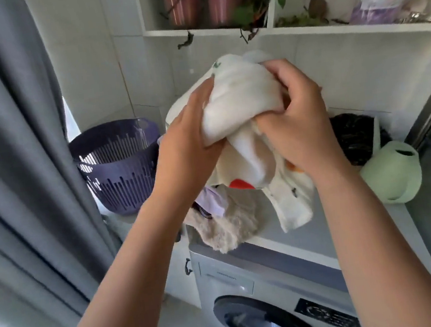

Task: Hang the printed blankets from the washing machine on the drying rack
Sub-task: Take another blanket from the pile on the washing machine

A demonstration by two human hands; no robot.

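Observation:
A bunched white printed blanket (244, 98), with small green and orange marks, is held up above the top of the grey front-loading washing machine (252, 288). My left hand (187, 139) grips its left side and my right hand (298, 119) clutches its right side; a loose end hangs down to the machine's top. Under it lie a beige fluffy cloth (227, 226) and a lilac cloth (213, 201). The machine's round door (254, 323) shows at the bottom. No drying rack is in view.
A purple slotted laundry basket (117, 163) stands to the left on the counter. A grey curtain (12, 159) hangs at far left. A pale green pouch (393, 175) and a dark bundle (353, 136) sit at right. White shelves (328, 29) with potted plants are overhead.

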